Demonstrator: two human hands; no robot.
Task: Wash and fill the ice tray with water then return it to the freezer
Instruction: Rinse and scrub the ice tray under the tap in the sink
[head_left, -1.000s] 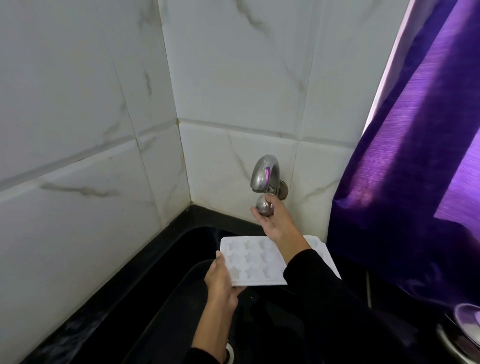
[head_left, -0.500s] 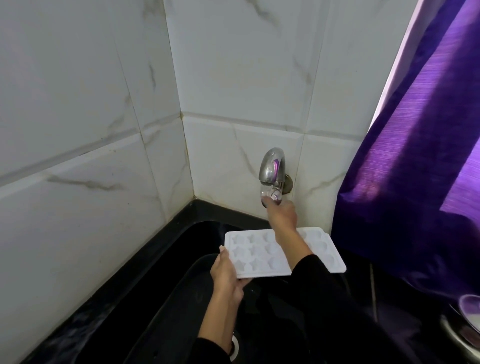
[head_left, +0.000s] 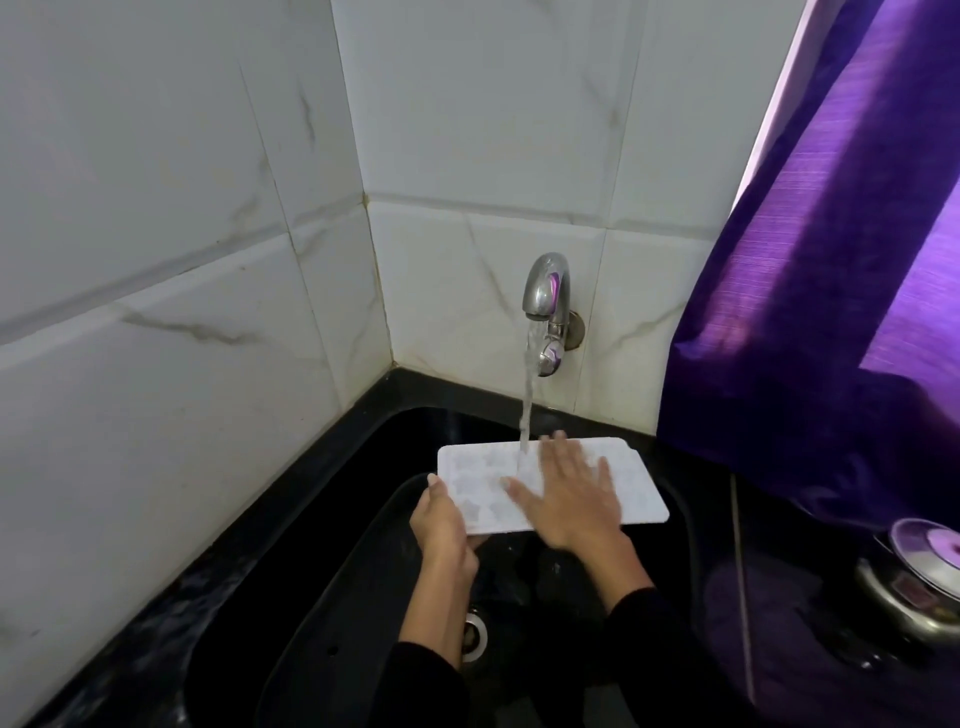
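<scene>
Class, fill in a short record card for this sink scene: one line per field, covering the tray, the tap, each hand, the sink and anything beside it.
tray: white ice tray, held level over the sink
tap: metal wall tap, running
water: stream lands on the tray's far edge
left hand: left hand grips the tray's left end
right hand: right hand flat on the tray top, fingers spread
sink: black basin, drain visible below the hands
beside: purple curtain at right

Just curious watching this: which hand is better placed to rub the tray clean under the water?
The right hand. It lies flat and open on the ice tray beside the stream, free to rub, while the left hand grips the tray's edge to hold it up.
</scene>
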